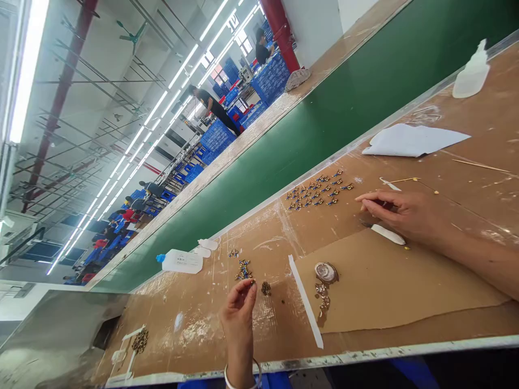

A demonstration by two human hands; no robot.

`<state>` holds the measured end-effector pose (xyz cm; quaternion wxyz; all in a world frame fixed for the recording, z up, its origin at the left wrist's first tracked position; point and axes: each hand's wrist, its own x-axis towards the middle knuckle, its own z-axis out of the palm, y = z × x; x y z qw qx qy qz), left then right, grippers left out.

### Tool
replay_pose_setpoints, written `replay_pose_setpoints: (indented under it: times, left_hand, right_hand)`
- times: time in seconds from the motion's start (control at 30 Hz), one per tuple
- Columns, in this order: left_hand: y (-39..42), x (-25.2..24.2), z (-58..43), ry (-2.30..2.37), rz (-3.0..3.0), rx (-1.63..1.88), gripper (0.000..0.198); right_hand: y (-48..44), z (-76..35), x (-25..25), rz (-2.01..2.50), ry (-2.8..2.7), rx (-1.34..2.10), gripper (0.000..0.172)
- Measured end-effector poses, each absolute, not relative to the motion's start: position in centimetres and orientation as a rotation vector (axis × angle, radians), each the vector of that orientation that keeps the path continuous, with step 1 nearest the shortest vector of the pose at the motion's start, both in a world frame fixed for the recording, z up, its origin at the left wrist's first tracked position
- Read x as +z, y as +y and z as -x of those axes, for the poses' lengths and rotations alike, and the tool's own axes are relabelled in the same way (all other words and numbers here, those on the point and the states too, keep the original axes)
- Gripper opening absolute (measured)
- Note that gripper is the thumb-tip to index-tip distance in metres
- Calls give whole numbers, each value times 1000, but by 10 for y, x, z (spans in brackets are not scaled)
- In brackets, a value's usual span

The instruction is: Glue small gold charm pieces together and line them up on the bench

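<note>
Left hand (239, 307), lower centre of the frame: thumb and fingers closed in a pinch, a small dark piece (253, 282) at the tips; pale bangle at the wrist. Right hand (405, 215), right of centre: fingers bent, thumb and forefinger nearly together; whether anything sits between them cannot be told at this angle.

Blue-and-gold pieces (325, 189), small, many: set out in loose rows, centre right, just left of the right hand's fingertips. Heap of like pieces (243, 269): just above the left hand. Dark cluster (266, 288): right of the left fingertips. Larger dark cluster (140, 341): lower left, beside white strips.

Brown sheet (377, 286), lower right, a white strip (306, 302) along its left edge; on it, a round lump (326, 273) with a glossy spill below. White-handled tool (388, 235): under the right hand.

White paper (413, 141) and squeeze bottle (471, 78): upper right. Blue-capped bottle (182, 261): left of centre. Green belt (324, 121): diagonal across the frame. Blue crates (271, 78) and co-workers: upper centre.
</note>
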<state>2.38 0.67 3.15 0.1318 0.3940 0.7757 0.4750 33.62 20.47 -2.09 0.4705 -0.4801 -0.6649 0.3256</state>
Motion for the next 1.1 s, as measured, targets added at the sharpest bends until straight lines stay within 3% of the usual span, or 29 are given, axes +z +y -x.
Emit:
replay_pose_setpoints:
  times: [0.23,0.47,1.1]
  left_hand:
    - [-17,34,-64,2480,-1989,1228,10]
    - [-25,36,-70,2323,-2593,1138,32]
    - [-18,43,-82,2043,-2917,1124,26]
  right_hand:
    - [204,-337,-21,1176,-1626,813,34]
    - [204,-337,-17,1197,-1662,769,35]
    - [204,-338,-20,1127,-1656,798,29]
